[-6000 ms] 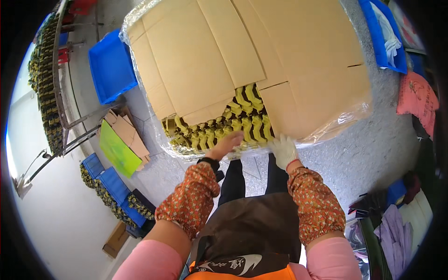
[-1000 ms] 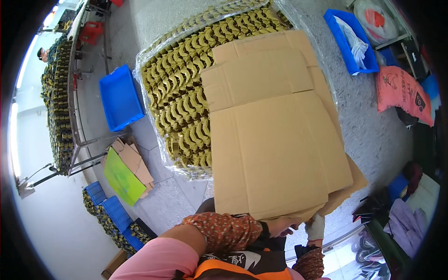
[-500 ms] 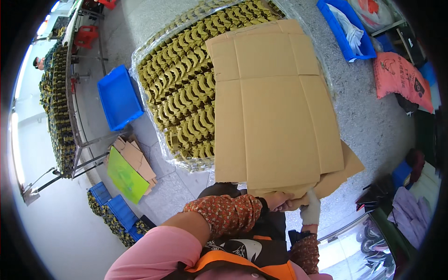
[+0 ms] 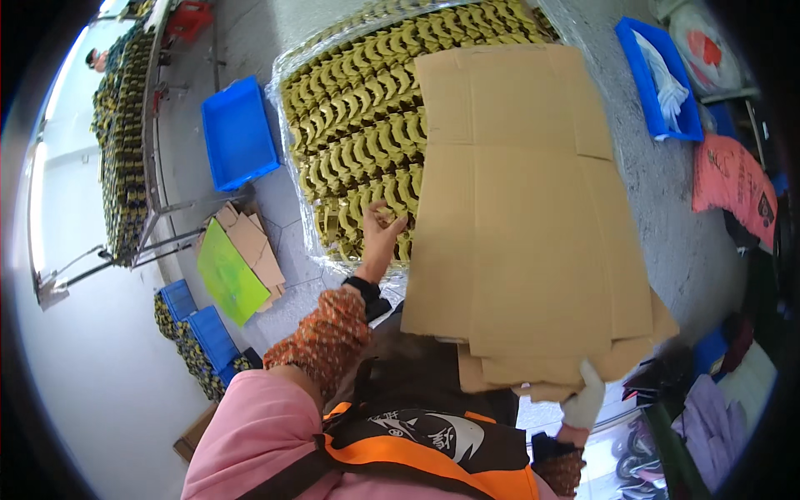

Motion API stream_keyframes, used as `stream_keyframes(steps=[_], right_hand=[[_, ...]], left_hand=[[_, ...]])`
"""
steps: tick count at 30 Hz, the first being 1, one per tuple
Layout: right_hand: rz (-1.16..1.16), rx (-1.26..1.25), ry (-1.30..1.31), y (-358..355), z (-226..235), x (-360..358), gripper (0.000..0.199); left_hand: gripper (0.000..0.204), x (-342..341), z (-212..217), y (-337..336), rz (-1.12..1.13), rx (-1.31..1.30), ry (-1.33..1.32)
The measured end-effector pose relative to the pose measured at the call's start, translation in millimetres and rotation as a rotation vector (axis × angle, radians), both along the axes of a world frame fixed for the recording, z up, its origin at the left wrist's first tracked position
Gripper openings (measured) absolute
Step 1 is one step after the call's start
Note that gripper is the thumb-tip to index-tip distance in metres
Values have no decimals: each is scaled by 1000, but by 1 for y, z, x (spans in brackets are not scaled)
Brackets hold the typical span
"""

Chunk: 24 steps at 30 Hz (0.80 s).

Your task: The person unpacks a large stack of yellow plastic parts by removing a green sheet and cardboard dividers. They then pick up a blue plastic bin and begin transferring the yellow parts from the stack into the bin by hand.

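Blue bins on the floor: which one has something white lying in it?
The blue bin at upper right, beside the pink sack, holds white material; the blue bin left of the stacked yellow parts looks bare.

The flat brown cardboard sheets (image 4: 525, 225) hide the right part of the plastic-wrapped stack of yellow curved pieces (image 4: 367, 142). The white-gloved right hand (image 4: 583, 400) is partly covered by their lower edge.
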State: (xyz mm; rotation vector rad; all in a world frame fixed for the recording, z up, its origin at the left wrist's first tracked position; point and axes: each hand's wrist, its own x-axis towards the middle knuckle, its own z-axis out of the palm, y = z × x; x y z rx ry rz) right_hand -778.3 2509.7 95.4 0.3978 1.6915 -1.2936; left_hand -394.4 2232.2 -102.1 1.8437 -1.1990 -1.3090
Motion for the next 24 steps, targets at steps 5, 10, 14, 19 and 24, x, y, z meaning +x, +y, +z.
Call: stream_keyframes(steps=[5,10,14,19,24], right_hand=[[92,-52,140,-9,75,-28,48],[280,-82,312,-37,137,-65,50],[233,-48,494,-56,187,-118,44],[422,-249,568,-121,266,-135,77],[592,-218,535,-124,302,-186,98]], left_hand=[[84,-41,3,-7,32,730,847],[57,-89,10,44,131,975,1119],[52,-131,57,60,141,966,1320],[46,-158,141,37,137,966,1451],[48,-143,211,23,143,844,1461]])
